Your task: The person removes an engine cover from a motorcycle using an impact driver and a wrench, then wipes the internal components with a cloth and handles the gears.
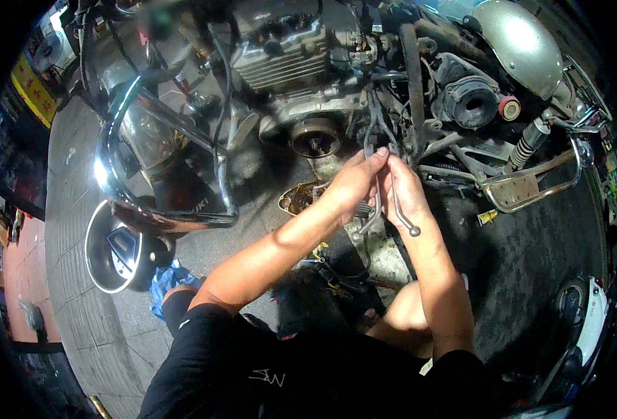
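Observation:
Two grey metal hand levers with ball ends, a left lever [377,201] and a right lever [398,202], hang side by side between my hands in front of the engine. My left hand [354,183] is closed around the left one near its upper end. My right hand [405,190] is closed around the right one, its ball end lying over my wrist. Thumbs and fingertips of both hands meet at the top, where smaller parts are hidden. Just beyond rises the finned motorcycle engine [287,59], with a round opened housing [315,137] low on its side.
A chrome crash bar [102,171] curves at the left. Below it stands a round basin [92,258] beside a blue cloth [169,283]. An open engine cover [296,200] and scattered tools [336,276] lie on the ground. A footrest plate [514,187] juts out at right.

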`<move>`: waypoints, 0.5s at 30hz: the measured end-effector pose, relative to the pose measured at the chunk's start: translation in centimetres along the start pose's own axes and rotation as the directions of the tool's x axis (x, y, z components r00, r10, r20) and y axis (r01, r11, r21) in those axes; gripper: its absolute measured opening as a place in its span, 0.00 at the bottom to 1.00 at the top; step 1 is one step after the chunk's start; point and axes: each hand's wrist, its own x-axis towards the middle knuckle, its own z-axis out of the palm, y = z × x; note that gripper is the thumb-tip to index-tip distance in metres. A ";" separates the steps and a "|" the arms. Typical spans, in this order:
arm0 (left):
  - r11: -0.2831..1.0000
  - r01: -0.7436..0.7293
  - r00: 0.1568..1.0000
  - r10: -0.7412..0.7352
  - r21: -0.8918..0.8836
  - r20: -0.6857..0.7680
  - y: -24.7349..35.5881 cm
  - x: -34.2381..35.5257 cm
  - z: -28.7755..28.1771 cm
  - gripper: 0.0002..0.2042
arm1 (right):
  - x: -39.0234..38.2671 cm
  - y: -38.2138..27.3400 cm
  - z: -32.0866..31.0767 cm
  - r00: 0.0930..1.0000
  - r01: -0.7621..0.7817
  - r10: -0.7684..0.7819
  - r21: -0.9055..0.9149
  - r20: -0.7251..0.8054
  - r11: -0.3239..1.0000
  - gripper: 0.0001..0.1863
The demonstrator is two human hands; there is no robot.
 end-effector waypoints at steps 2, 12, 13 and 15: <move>0.994 -0.091 0.978 0.078 -0.056 -0.195 -1.8 0.6 0.4 0.10 | 1.0 1.9 0.7 0.980 0.120 -0.118 0.005 -0.163 0.993 0.14; 0.927 -0.374 0.914 0.372 0.023 -0.162 -7.4 4.0 -2.2 0.14 | 3.1 4.2 -2.0 0.954 0.182 -0.218 -0.180 -0.207 0.967 0.11; 0.928 -0.365 0.914 0.373 0.077 -0.160 -7.0 4.2 -2.6 0.14 | 3.1 3.6 -1.2 0.970 0.148 -0.171 -0.137 -0.173 0.979 0.10; 0.971 -0.196 0.970 0.213 0.137 -0.120 -5.6 3.3 -2.7 0.14 | 2.1 2.3 -1.6 0.989 0.016 -0.033 -0.120 -0.141 0.993 0.11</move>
